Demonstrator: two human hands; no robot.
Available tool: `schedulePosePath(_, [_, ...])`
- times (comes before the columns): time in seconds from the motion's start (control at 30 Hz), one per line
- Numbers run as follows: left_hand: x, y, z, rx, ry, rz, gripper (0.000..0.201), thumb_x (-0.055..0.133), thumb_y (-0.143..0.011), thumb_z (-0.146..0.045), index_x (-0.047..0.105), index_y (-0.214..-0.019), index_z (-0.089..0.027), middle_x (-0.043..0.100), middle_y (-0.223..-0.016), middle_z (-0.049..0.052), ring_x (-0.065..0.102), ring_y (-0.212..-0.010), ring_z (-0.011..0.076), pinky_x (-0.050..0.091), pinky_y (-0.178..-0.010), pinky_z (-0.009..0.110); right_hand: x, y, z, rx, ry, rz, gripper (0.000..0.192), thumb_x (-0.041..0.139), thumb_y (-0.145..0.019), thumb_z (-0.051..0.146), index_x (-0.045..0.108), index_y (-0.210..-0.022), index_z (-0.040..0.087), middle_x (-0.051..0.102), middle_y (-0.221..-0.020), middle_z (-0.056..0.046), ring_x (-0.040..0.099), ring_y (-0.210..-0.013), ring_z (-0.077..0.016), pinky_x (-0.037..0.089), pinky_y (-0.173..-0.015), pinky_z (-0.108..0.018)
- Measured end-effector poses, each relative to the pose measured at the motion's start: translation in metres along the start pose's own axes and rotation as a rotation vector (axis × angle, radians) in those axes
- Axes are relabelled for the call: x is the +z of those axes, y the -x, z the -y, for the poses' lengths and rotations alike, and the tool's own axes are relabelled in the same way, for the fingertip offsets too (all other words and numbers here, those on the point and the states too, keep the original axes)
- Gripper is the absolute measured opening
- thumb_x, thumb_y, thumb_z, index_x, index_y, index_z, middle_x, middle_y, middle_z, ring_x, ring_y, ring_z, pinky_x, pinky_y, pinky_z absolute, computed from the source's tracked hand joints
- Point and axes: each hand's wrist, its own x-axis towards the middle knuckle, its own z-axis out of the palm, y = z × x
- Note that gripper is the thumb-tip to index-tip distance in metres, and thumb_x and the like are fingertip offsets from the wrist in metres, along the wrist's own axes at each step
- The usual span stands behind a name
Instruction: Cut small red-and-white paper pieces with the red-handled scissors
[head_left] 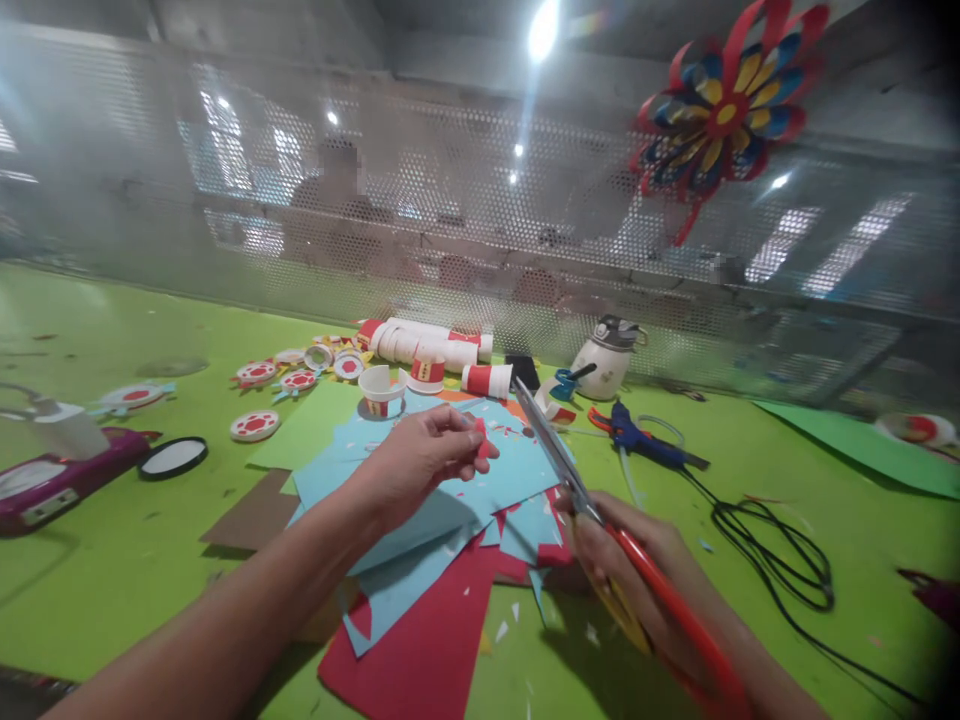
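Note:
My left hand (420, 455) pinches a small red paper piece (482, 443) between thumb and fingers, above a pile of blue paper sheets (420, 510) and red paper sheets (420, 650). My right hand (637, 570) grips red-handled scissors (570, 480). Their metal blades point up and left, with the tips close to the red piece. Small paper scraps lie scattered over the sheets.
The green table (112, 560) holds red-and-white paper cups (427, 350), paper flower discs (255, 425), a blue glue gun (641, 435) with a black cable (780, 560), a white bottle (604, 360), a magenta device (52, 480). A paper flower (724, 110) hangs on the mesh wall.

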Motion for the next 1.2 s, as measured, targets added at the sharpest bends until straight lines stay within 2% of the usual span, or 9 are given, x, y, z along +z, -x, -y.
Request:
schedulePosePath(0.1, [0.002,0.002,0.008,-0.046,-0.137,0.134,0.012,0.067,-0.073,-0.023,0.061,-0.072,-0.013,0.06,-0.064,0.001,0.047,-0.053,0.0075,0.033,-0.052,0.022,-0.004,0.0,0.005,0.039,-0.019,0.003,0.028,0.047,-0.089,0.043,0.059,-0.094,0.018,0.054,-0.068,0.0,0.054,-0.062,-0.0171,0.047,-0.057,-0.026])
schedulePosePath(0.2, [0.003,0.003,0.015,-0.099,-0.288,0.282,0.012,0.064,-0.075,-0.024,0.065,-0.077,-0.013,0.057,-0.059,0.0,0.044,-0.052,0.0077,0.029,-0.051,0.022,-0.004,0.0,0.006,-0.002,-0.014,-0.058,0.024,0.052,-0.087,0.035,0.059,-0.1,0.016,0.055,-0.07,0.0,0.054,-0.063,-0.0165,0.048,-0.059,-0.027])
schedulePosePath(0.27, [0.006,0.005,0.017,-0.119,-0.351,0.363,0.012,0.062,-0.076,-0.025,0.066,-0.076,-0.013,0.056,-0.057,-0.001,0.045,-0.053,0.0086,0.03,-0.052,0.023,-0.002,-0.001,0.004,-0.052,-0.066,-0.042,0.022,0.054,-0.086,0.027,0.057,-0.104,0.014,0.057,-0.075,-0.001,0.053,-0.063,-0.015,0.047,-0.059,-0.026])
schedulePosePath(0.4, [0.014,0.01,0.015,-0.148,-0.439,0.444,0.011,0.06,-0.077,-0.023,0.067,-0.08,-0.015,0.059,-0.061,-0.001,0.047,-0.056,0.0098,0.034,-0.056,0.024,0.008,-0.002,-0.003,-0.1,-0.183,0.021,0.023,0.059,-0.082,0.018,0.055,-0.105,0.015,0.052,-0.072,0.002,0.05,-0.059,-0.0114,0.044,-0.054,-0.022])
schedulePosePath(0.6, [0.019,0.015,0.014,-0.163,-0.453,0.459,0.013,0.06,-0.075,-0.022,0.067,-0.083,-0.015,0.06,-0.063,-0.001,0.049,-0.057,0.0105,0.036,-0.056,0.024,0.018,0.0,-0.005,-0.091,-0.262,-0.011,0.022,0.06,-0.079,0.011,0.056,-0.099,0.019,0.051,-0.069,0.004,0.049,-0.059,-0.0103,0.043,-0.055,-0.022])
schedulePosePath(0.83, [0.01,0.012,0.022,-0.203,-0.108,0.42,0.022,0.055,-0.064,-0.01,0.066,-0.083,-0.013,0.067,-0.073,0.007,0.059,-0.064,0.0151,0.042,-0.065,0.028,0.009,0.001,-0.001,-0.04,-0.428,0.001,0.021,0.059,-0.083,0.019,0.053,-0.103,0.017,0.053,-0.073,0.002,0.051,-0.058,-0.0114,0.043,-0.053,-0.025])
schedulePosePath(0.97, [0.01,0.012,0.022,-0.186,-0.062,0.388,0.019,0.051,-0.067,-0.009,0.066,-0.078,-0.01,0.066,-0.069,0.009,0.06,-0.062,0.0162,0.041,-0.062,0.029,0.008,0.0,-0.007,0.011,-0.539,0.063,0.022,0.058,-0.085,0.02,0.051,-0.106,0.02,0.053,-0.073,0.002,0.053,-0.06,-0.0126,0.045,-0.054,-0.027])
schedulePosePath(1.07, [0.014,0.013,0.021,-0.192,-0.029,0.372,0.011,0.056,-0.073,-0.014,0.066,-0.076,-0.011,0.064,-0.067,0.007,0.058,-0.062,0.0147,0.04,-0.059,0.027,0.009,0.0,-0.009,0.023,-0.592,0.061,0.022,0.059,-0.085,0.021,0.051,-0.105,0.021,0.053,-0.072,0.002,0.055,-0.06,-0.0141,0.047,-0.054,-0.029])
schedulePosePath(1.2, [0.021,0.015,0.022,-0.185,-0.026,0.306,0.01,0.068,-0.073,-0.021,0.065,-0.077,-0.013,0.062,-0.067,0.002,0.055,-0.062,0.0101,0.04,-0.06,0.023,0.011,0.0,-0.007,0.008,-0.614,-0.038,0.023,0.061,-0.083,0.023,0.053,-0.105,0.022,0.053,-0.073,0.002,0.055,-0.062,-0.0146,0.048,-0.057,-0.029])
